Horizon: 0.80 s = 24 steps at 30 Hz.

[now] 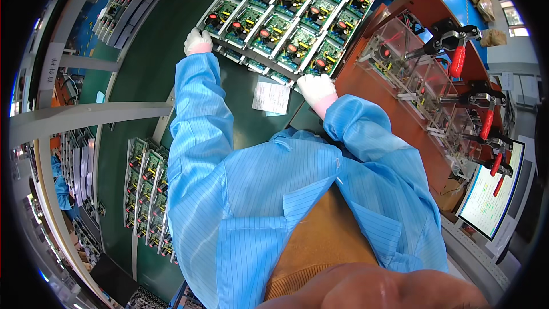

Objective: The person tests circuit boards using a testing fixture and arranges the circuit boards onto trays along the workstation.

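Both my hands are closed on the tray (256, 56), as far as I can make out: left hand (198, 42) curled on its near left corner, right hand (317, 87) on the near edge toward the right corner. Fingertips are partly hidden, so can't tell how hard I'm squeezing. The tray's ahead of me over the green bench (240, 123), loaded with rows of circuit boards (265, 35), with more boards peeking out under the near edge. My guess: I'm placing or shifting it, and the next move calls for both hands working evenly so it stays level. Farther out, there's a paper sheet (271, 98) just this side of it, and a reddish-brown fixture (366, 92) with red-handled clamps close on the right.
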Motion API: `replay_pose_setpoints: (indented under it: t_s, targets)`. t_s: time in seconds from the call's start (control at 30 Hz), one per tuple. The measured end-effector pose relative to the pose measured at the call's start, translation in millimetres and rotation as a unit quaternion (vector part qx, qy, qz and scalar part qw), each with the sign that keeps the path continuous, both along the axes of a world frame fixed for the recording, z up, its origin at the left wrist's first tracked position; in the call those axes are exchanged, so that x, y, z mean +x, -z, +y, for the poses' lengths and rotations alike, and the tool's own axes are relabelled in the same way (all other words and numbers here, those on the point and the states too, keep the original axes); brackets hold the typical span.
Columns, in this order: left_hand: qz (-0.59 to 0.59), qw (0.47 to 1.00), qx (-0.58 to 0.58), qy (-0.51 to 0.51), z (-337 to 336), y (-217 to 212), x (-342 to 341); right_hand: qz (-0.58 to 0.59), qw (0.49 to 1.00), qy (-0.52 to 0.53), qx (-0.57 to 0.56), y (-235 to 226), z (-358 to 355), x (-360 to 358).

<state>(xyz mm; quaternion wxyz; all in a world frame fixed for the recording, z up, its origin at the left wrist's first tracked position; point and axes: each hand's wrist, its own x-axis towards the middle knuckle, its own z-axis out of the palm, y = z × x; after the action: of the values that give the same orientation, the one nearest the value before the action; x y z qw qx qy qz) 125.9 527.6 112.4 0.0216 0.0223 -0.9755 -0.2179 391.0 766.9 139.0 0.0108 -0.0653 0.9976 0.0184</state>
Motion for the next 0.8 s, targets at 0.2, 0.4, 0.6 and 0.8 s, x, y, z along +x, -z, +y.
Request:
replay_pose_setpoints:
  t_s: [0.2,0.4,0.6,0.8]
  targets:
    - [0.005,1.000,-0.013,-0.017,6,-3,1,-0.035,0.999,0.002,-0.003,-1,0,-3]
    - [-0.002,0.999,-0.037,-0.026,3,-7,7,-0.044,0.999,-0.007,0.003,-5,-6,5]
    - [0.037,0.998,0.056,-0.011,6,-13,25,-0.016,1.000,-0.014,-0.009,0,-4,11]
    - [0.147,0.962,0.218,0.070,91,-24,155,0.020,1.000,-0.008,-0.018,2,-2,16]
